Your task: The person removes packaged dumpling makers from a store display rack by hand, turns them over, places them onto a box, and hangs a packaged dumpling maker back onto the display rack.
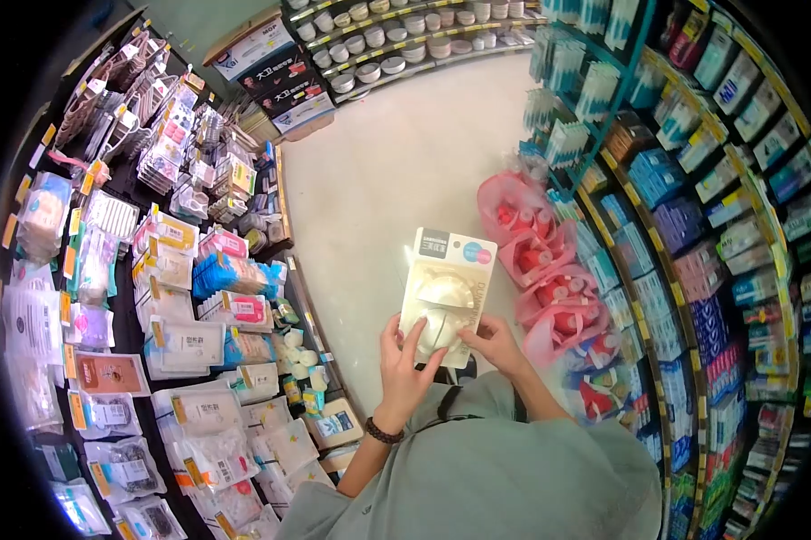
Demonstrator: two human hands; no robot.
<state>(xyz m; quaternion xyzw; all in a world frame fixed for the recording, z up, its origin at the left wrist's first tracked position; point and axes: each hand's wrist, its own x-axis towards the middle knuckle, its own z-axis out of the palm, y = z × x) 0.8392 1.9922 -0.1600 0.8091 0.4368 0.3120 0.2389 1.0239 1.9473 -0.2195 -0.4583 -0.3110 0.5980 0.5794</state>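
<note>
A cream-coloured blister package [443, 292] with a dark label at its top left and pale round items under clear plastic is held upright in front of my body. My left hand [407, 367] grips its lower left part, with fingers over the front. At the lower right edge, my right hand [493, 344] holds the package between thumb and fingers. A dark beaded bracelet [383, 431] circles my left wrist.
Hanging packaged goods [189, 342] fill the left shelves. Toothpaste-like boxes [680, 225] line the right shelves. Pink-wrapped bundles [549, 274] stand on the floor at right. Bowls [394, 65] sit on far shelves, beside stacked cartons [284, 81]. Pale floor [378, 162] runs between.
</note>
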